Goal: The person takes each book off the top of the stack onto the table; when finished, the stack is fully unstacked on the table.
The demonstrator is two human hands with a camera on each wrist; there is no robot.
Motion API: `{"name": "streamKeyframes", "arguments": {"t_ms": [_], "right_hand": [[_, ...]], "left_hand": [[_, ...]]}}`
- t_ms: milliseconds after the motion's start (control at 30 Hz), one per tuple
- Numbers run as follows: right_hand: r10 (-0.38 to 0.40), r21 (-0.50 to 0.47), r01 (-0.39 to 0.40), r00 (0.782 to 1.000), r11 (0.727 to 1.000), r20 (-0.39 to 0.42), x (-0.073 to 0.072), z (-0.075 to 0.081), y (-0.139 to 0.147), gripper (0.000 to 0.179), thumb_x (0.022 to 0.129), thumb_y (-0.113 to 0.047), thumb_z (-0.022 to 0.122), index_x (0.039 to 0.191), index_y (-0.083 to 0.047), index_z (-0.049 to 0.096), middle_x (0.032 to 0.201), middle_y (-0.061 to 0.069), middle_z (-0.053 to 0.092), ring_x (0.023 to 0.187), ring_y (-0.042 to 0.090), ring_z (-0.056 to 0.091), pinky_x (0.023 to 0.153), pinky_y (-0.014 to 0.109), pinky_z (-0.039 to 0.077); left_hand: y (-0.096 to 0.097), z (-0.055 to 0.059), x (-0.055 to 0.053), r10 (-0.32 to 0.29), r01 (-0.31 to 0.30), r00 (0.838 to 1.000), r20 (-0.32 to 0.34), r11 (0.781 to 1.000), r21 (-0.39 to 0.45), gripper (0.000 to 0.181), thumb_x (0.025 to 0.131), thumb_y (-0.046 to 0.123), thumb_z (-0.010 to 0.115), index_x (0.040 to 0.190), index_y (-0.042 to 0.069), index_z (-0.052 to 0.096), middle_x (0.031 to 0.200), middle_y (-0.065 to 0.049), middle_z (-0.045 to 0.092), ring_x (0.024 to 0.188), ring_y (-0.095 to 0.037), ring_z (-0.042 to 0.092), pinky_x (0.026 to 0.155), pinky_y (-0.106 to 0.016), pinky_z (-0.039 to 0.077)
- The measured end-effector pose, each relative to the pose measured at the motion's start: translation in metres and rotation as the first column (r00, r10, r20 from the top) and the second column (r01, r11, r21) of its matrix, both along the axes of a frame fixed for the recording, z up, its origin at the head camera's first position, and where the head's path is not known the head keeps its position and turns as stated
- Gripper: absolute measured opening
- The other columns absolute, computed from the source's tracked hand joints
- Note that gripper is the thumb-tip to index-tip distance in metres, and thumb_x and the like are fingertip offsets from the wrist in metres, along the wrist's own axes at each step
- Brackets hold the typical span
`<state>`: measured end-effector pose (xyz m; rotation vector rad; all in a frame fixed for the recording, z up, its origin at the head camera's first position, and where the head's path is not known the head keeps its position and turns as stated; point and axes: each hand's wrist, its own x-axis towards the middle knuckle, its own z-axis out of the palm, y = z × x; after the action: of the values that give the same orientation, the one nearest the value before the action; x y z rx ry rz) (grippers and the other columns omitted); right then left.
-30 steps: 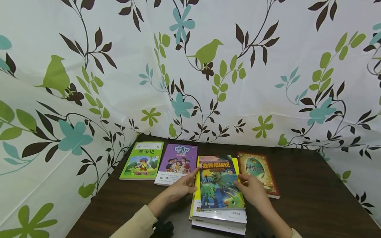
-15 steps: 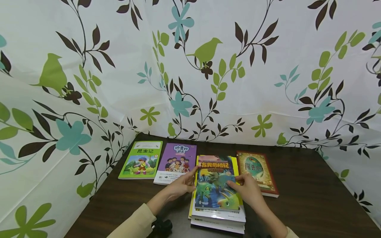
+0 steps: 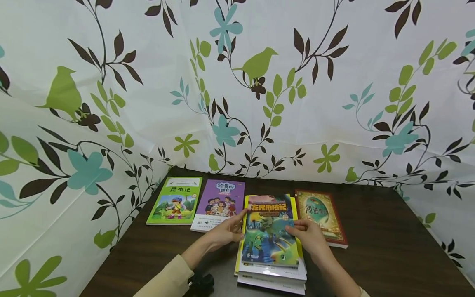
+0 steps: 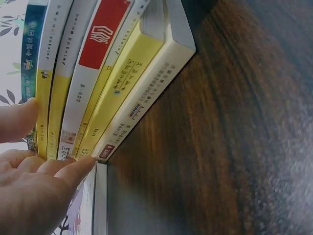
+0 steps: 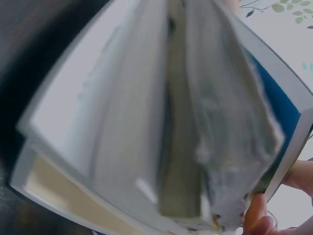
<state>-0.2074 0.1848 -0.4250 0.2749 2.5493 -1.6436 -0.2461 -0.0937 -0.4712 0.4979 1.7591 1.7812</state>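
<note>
A book with a blue dinosaur cover (image 3: pixel 265 229) lies on top of a stack of books (image 3: pixel 272 284) at the table's near middle. With the thumb on its cover and fingers at its right edge, my right hand (image 3: pixel 311 238) pinches this book. My left hand (image 3: pixel 222 233) is at the stack's left side. In the left wrist view, its fairly straight fingers (image 4: pixel 73 171) touch the yellow and white spines (image 4: pixel 122 83), the thumb beside the top book's spine (image 4: pixel 30 63). Blurred page edges (image 5: pixel 137 107) of the stack fill the right wrist view.
A green book (image 3: pixel 174 202) and a purple book (image 3: pixel 222 202) lie flat at the back left. A gold and red-brown book (image 3: pixel 320 214) lies right of the stack. A small black object (image 3: pixel 201 284) sits near the left sleeve. Patterned cloth hangs behind the dark table.
The dinosaur book has shifted left on the stack, more in line with the books below. My right hand moved left with it. The left hand has stayed nearly in place.
</note>
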Motion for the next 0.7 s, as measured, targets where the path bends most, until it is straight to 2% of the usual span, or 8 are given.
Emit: {"name": "streamKeyframes", "arguments": {"t_ms": [100,200,300,500,567,700], "right_hand": [[0.028,-0.012,-0.028,1.000,1.000,0.011,-0.0030,0.0025,0.0009,0.053,0.090,-0.027,0.071,0.123,0.011,0.055,0.113,0.024,0.059,0.102,0.032,0.059,0.082,0.041,0.052],[0.063,0.000,-0.063,0.998,0.998,0.015,-0.0054,0.0045,0.0015,0.059,0.093,-0.032,0.067,0.129,0.012,0.052,0.124,0.030,0.054,0.113,0.041,0.055,0.090,0.050,0.050],[0.084,0.021,-0.084,0.996,0.996,0.012,-0.0061,0.0051,0.0007,0.057,0.095,-0.033,0.064,0.126,0.013,0.056,0.129,0.030,0.052,0.116,0.043,0.053,0.091,0.053,0.049],[0.076,0.047,-0.076,0.997,0.996,-0.015,-0.0061,0.0046,-0.0011,0.040,0.099,-0.026,0.056,0.116,0.010,0.062,0.107,0.017,0.062,0.094,0.024,0.058,0.076,0.035,0.049],[0.079,0.060,-0.077,0.997,0.995,-0.027,-0.0071,0.0049,0.0009,0.038,0.101,-0.023,0.052,0.116,0.011,0.060,0.100,0.016,0.064,0.088,0.021,0.059,0.072,0.033,0.049],[0.085,0.072,-0.083,0.996,0.994,-0.024,-0.0090,0.0078,0.0078,0.042,0.103,-0.021,0.046,0.124,0.015,0.052,0.101,0.021,0.064,0.085,0.022,0.061,0.072,0.035,0.051]], "left_hand": [[-0.0004,0.0004,0.0001,0.013,-0.013,1.000,-0.001,1.000,-0.006,0.088,0.091,-0.006,0.055,0.159,0.017,0.004,0.165,-0.013,0.001,0.150,-0.037,0.004,0.116,-0.055,0.023],[-0.0001,0.0003,-0.0007,0.027,-0.027,1.000,0.001,1.000,-0.006,0.087,0.090,-0.007,0.055,0.159,0.016,0.006,0.165,-0.012,0.001,0.150,-0.037,0.006,0.116,-0.055,0.024],[0.0012,-0.0004,-0.0017,0.037,-0.037,0.999,0.004,0.999,-0.009,0.086,0.090,-0.009,0.054,0.159,0.015,0.009,0.165,-0.011,0.002,0.150,-0.037,0.008,0.116,-0.054,0.025],[0.0035,-0.0004,-0.0012,0.053,-0.053,0.999,0.003,0.998,-0.016,0.085,0.090,-0.009,0.055,0.158,0.014,0.011,0.165,-0.012,0.003,0.150,-0.038,0.010,0.116,-0.054,0.025],[0.0037,-0.0003,-0.0004,0.057,-0.057,0.998,0.002,0.998,-0.026,0.084,0.090,-0.008,0.056,0.158,0.014,0.011,0.165,-0.012,0.005,0.150,-0.038,0.010,0.116,-0.055,0.025],[0.0036,0.0008,0.0009,0.074,-0.073,0.997,0.003,0.996,-0.049,0.083,0.091,-0.006,0.057,0.158,0.016,0.014,0.165,-0.011,0.009,0.150,-0.037,0.011,0.116,-0.056,0.025]]}}
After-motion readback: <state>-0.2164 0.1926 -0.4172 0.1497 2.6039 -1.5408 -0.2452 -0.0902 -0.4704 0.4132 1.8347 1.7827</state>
